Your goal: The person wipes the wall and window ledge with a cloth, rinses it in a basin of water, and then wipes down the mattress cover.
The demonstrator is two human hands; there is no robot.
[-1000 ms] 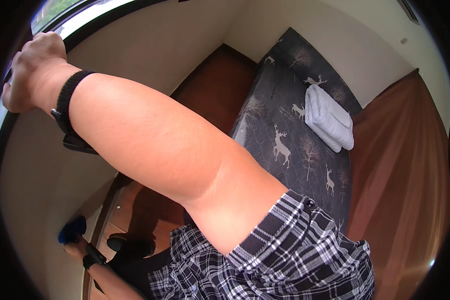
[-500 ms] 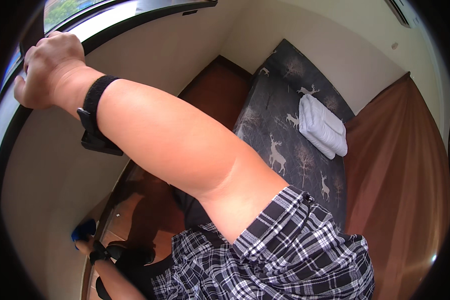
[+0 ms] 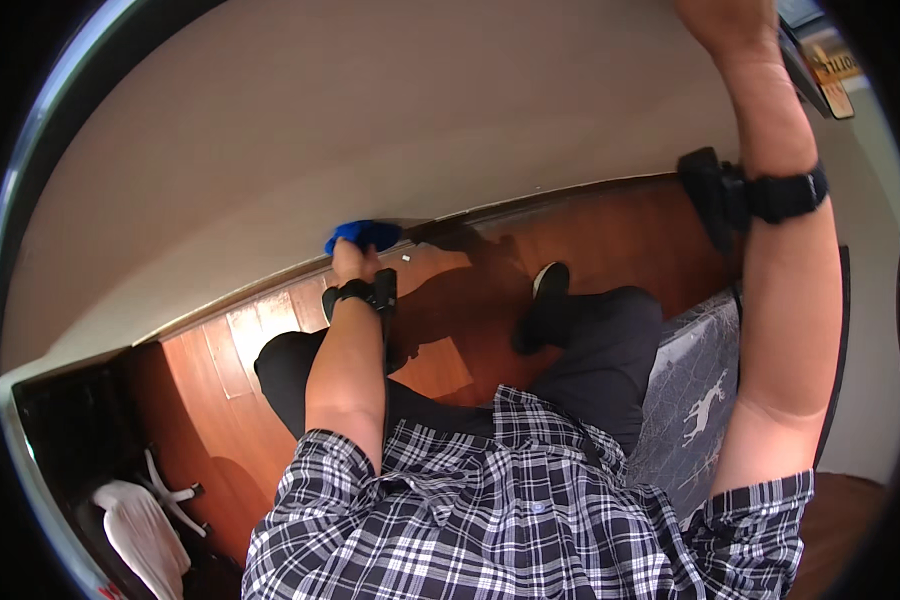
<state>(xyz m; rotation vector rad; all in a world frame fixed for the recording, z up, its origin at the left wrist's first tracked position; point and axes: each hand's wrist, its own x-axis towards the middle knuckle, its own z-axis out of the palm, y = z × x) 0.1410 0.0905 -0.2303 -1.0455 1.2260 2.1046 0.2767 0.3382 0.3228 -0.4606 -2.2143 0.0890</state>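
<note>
The left hand [image 3: 354, 262] was low before the beige wall [image 3: 370, 110]; its fingers, partly hidden, seemed to be clamped on a blue cloth [image 3: 375, 233]; this cloth appeared near the skirting board [image 3: 570, 196], but whether it touched the wall could not be told; the step in hand looked like handling the cloth there, and the next move probably called for a steady hold; the right hand [image 3: 730, 22] was at the upper edge, fingers out of view, so its grip could not be judged.
</note>
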